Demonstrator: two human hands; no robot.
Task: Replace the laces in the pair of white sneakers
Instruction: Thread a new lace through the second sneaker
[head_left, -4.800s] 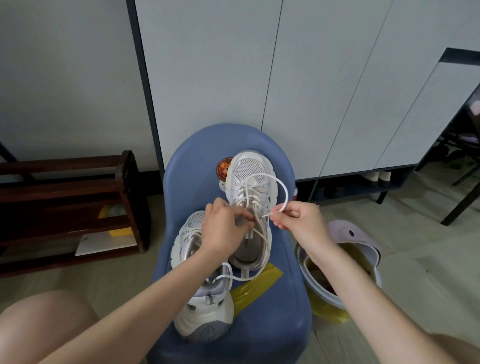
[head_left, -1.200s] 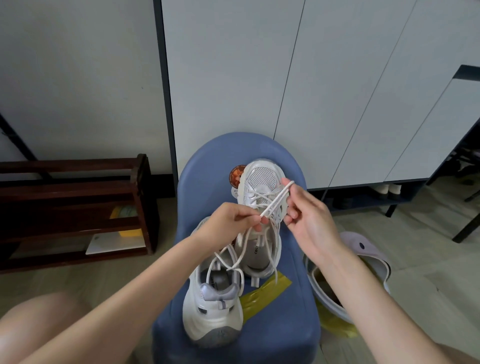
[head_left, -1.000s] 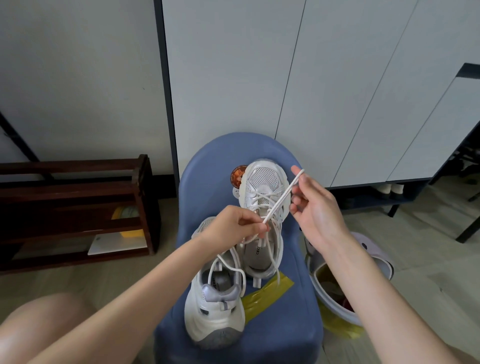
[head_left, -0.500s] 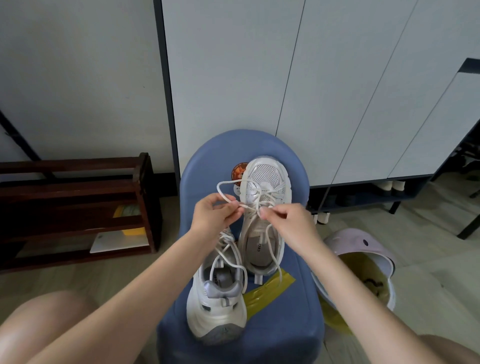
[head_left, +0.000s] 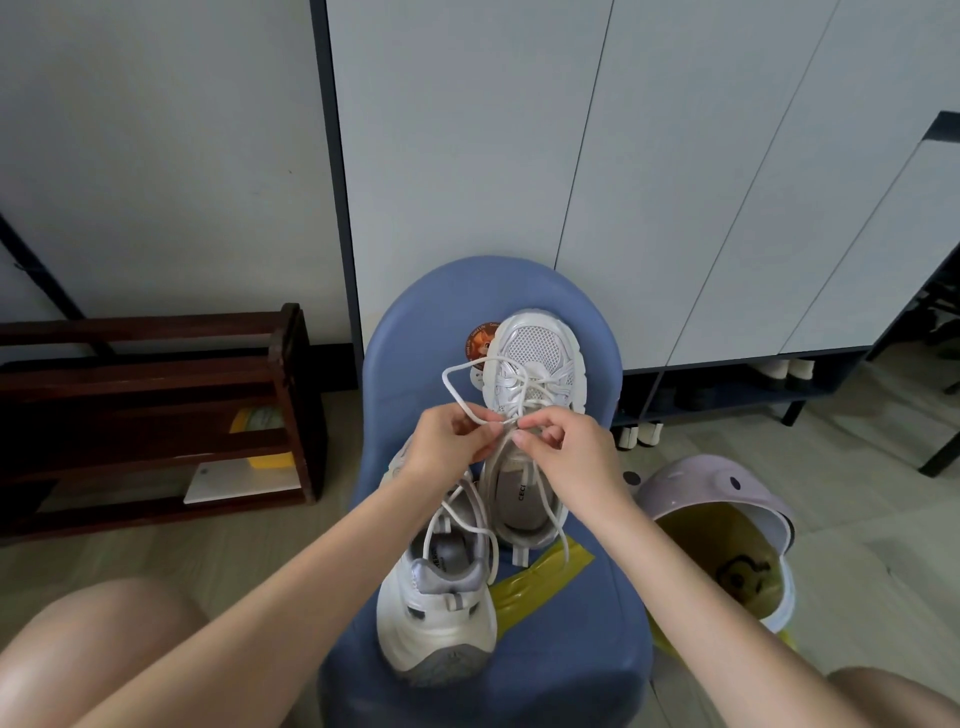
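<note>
Two hands (head_left: 511, 447) | pinch lace (head_left: 457, 395) | far sneaker (head_left: 535, 374)

mesh-toed sneaker (head_left: 532, 358), dark wooden rack (head_left: 156, 410)

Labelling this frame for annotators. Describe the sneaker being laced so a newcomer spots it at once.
Find the blue chair in front of the white cabinets; two white sneakers sit on its seat. The sneaker being laced is the farther one, mesh toe towards the chair back. Unlike the nearer sneaker, both hands, left hand and right hand, pinch its lace.
</note>
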